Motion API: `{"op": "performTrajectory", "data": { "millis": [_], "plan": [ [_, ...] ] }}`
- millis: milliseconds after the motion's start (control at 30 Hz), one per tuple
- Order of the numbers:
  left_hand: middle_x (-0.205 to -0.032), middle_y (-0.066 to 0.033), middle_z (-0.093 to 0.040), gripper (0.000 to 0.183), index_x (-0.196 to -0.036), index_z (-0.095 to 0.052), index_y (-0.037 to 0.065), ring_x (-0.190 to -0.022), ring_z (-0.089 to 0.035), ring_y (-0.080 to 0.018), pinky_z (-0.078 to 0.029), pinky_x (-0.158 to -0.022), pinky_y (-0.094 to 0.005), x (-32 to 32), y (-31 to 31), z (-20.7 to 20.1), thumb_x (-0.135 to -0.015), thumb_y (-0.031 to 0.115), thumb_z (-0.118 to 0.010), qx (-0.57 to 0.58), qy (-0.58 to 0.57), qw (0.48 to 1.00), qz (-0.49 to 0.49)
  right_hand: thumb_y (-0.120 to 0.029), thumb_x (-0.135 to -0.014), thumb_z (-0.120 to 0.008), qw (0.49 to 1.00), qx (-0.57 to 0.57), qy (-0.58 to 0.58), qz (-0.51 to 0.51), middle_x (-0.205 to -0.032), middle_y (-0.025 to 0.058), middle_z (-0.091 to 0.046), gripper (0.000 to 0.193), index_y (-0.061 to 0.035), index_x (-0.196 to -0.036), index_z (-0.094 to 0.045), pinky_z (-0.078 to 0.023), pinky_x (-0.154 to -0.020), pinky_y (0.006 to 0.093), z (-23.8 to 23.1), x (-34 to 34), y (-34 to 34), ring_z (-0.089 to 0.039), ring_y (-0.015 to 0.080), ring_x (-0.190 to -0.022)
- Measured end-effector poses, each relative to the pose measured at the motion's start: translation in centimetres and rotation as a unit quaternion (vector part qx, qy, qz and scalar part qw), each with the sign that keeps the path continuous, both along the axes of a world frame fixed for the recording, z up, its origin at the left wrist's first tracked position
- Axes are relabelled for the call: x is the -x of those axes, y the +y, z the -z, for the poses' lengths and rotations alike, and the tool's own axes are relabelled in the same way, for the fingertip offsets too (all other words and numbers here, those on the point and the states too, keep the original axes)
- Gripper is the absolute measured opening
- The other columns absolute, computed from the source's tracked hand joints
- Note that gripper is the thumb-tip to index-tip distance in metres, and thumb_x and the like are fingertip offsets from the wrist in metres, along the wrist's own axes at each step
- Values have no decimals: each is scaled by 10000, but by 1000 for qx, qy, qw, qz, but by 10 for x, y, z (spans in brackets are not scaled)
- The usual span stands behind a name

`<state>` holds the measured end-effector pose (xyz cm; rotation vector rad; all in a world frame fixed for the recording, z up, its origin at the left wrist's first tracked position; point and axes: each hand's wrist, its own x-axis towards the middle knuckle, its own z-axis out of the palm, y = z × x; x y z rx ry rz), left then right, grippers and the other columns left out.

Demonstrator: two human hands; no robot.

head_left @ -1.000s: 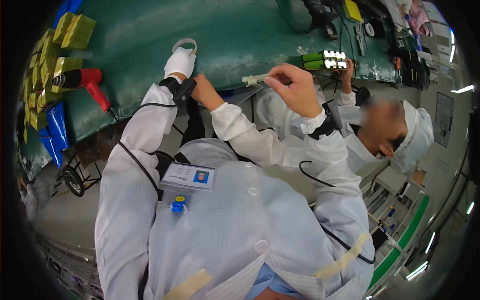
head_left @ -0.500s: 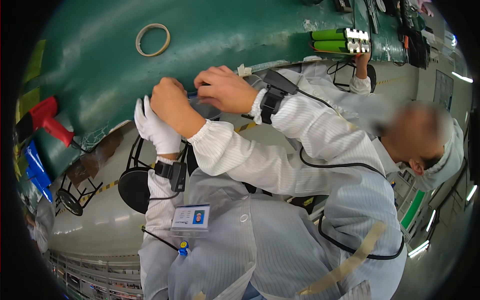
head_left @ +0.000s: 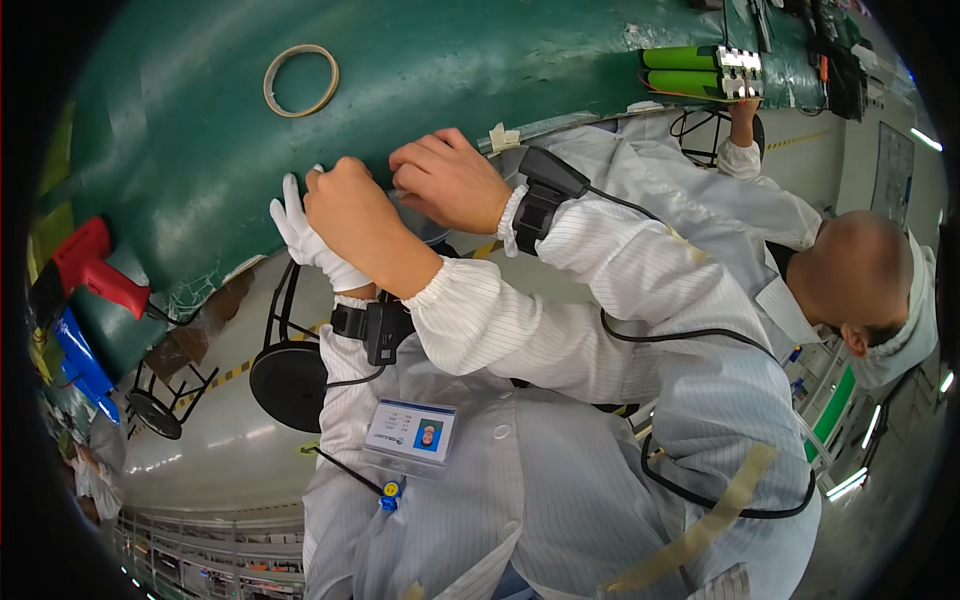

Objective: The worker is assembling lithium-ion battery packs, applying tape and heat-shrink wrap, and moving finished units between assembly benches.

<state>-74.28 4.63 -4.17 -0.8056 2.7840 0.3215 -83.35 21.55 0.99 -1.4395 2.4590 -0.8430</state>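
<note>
My left hand [head_left: 300, 228], in a white glove with a black camera strap at the wrist, is by the edge of the green table [head_left: 480, 60]. Its visible fingers are stretched and apart. A co-worker's bare hand [head_left: 352, 215] reaches across from the right and covers part of the glove. To the right, my bare right hand [head_left: 450, 180] has its fingers curled inward, with a black strapped device [head_left: 540, 200] on the wrist. Its fingertips are hidden, so anything pinched there cannot be made out. Farther back lies a roll of tape [head_left: 268, 88].
A red heat gun [head_left: 95, 268] and a blue object [head_left: 82, 365] sit at the left. A pack of green cylindrical cells [head_left: 690, 72] is at the far right, another hand [head_left: 743, 125] at its end. Round black stools [head_left: 290, 385] stand below the table edge.
The view has shifted slightly. Another gloved fingertip now shows beside the co-worker's hand, and the fingers of my left hand reach a little farther up. My right hand stays curled in nearly the same place.
</note>
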Motion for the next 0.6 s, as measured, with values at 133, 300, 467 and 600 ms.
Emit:
{"op": "performTrajectory", "data": {
  "millis": [133,300,467,600],
  "plan": [
    [-807,-97,-698,91,-751,-752,121,-827,-616,-265,-502,-743,-342,-1,-1,6,-665,101,-730,88,254,963,28,-188,-750,-758,1000,9,25,-8,-1073,-3,-595,252,-137,-947,-608,-406,-918,397,5,1,-6,-579,206,-1004],
    [-848,-104,-704,80,-783,-732,44,-842,-624,-276,-510,-772,-359,4,10,-20,-718,22,-690,58,234,970,37,-171,-693,-772,998,41,38,22,-1071,29,-583,347,-114,-955,-551,-415,-820,371,14,5,-8,-581,227,-925],
    [-853,-103,-718,160,-959,-729,52,-936,-644,-299,-520,-812,-384,15,58,-98,-804,34,-690,-4,319,924,-212,-170,-653,-806,999,23,32,17,-1083,61,-565,434,-102,-984,-534,-415,-819,381,10,8,-12,-577,249,-935],
    [-1417,-93,-516,818,-1263,-663,290,-1338,-372,-446,-388,-1036,-544,-29,-2,-9,-496,383,-931,-20,276,960,-49,-190,-609,-845,999,-19,42,6,-1102,89,-550,534,-89,-1024,-524,-414,-820,391,4,9,-24,-573,265,-956]
  ]
}}
